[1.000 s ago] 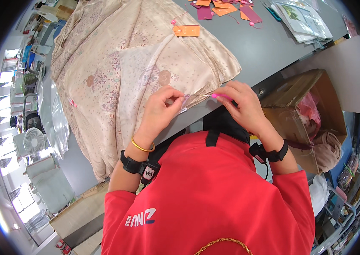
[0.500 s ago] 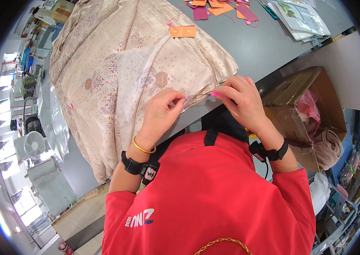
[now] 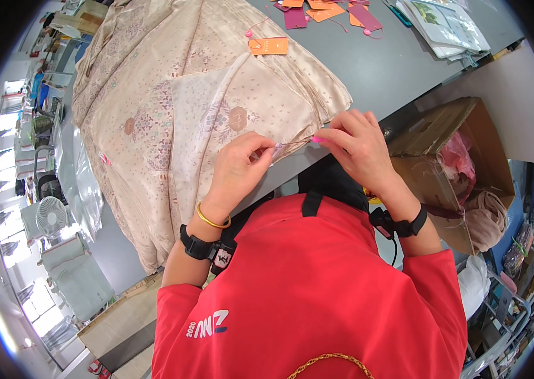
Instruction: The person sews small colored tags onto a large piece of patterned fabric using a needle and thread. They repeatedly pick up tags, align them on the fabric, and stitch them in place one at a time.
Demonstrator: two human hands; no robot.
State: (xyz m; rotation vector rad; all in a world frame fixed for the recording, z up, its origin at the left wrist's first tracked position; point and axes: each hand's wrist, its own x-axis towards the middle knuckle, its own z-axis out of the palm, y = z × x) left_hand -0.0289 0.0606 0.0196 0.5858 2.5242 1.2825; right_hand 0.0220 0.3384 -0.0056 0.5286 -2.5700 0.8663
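A cream floral fabric piece (image 3: 204,101), folded in layers, lies on the grey table. At its near right corner, my left hand (image 3: 238,167) is closed in a pinch at the fabric edge, with a small pale purple bit showing at the fingertips. My right hand (image 3: 361,148) is also closed in a pinch, on a small bright pink piece (image 3: 317,139). A thin dark cord (image 3: 295,143) runs taut between the two pinches. An orange hang tag (image 3: 268,46) with a pink seal lies on the far part of the fabric.
Loose orange and maroon tags (image 3: 320,11) lie at the table's far side, left of a stack of plastic-wrapped papers (image 3: 447,28). Right of me stands an open cardboard box (image 3: 428,148) holding pink plastic and cloth. A white fan (image 3: 51,216) is beyond the table's left side.
Both hands keep their pinches and the cord stays stretched between them. Hands and fabric show only a very slight shift.
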